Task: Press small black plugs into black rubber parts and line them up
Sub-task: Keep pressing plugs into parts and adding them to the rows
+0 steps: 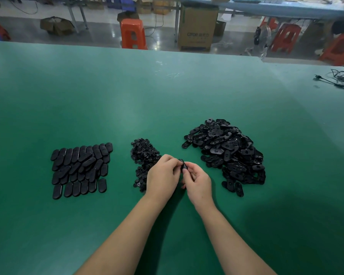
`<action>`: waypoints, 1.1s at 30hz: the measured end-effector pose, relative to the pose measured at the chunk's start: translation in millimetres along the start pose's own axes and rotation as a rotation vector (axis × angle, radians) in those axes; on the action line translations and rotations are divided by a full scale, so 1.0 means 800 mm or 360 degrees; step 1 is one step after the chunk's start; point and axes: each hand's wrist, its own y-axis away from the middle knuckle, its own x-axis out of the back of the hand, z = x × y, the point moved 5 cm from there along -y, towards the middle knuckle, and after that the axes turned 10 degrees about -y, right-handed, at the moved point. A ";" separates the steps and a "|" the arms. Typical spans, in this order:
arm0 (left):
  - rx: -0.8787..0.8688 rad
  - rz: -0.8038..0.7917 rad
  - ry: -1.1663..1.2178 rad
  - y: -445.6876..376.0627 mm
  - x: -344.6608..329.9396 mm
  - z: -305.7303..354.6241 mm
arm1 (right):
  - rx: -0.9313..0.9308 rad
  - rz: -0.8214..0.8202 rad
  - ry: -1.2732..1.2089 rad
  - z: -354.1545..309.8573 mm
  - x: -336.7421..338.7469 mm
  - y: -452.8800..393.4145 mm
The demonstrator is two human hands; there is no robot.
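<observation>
While both hands (180,175) pinch one part (182,165), bare mat (167,92) lies beyond — wide.

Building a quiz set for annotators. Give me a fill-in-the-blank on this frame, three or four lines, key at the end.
1. Both hands hold one black rubber part above the ____ table.
2. The neat rows of finished parts lie to the ____ of the small plugs.
3. The loose heap of rubber parts lies to the ____ of the hands.
4. Beyond the table stands an orange ____.

Missing words: green; left; right; stool
</observation>
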 end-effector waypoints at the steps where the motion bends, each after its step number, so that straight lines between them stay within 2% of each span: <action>1: -0.0010 0.0046 -0.0004 0.006 0.001 0.003 | 0.0003 0.0013 0.0009 0.001 0.001 -0.001; 3: -0.0046 0.0098 -0.0014 0.015 0.001 0.009 | 0.0010 0.0053 0.0020 0.003 0.003 -0.002; 7: -0.0145 0.0047 -0.0034 0.024 -0.001 0.016 | 0.0027 0.0090 0.0020 0.006 0.006 -0.004; 16: 0.0039 0.0037 0.0089 0.020 0.003 0.006 | 0.0055 -0.0091 0.0202 0.003 0.000 -0.004; 20: 0.0118 -0.0101 0.0148 0.010 -0.001 -0.003 | 0.0058 -0.0093 0.0226 0.005 0.001 -0.005; 33: 0.0342 -0.0240 0.0344 0.005 0.001 -0.018 | -0.0009 -0.0115 0.0057 -0.001 -0.002 0.000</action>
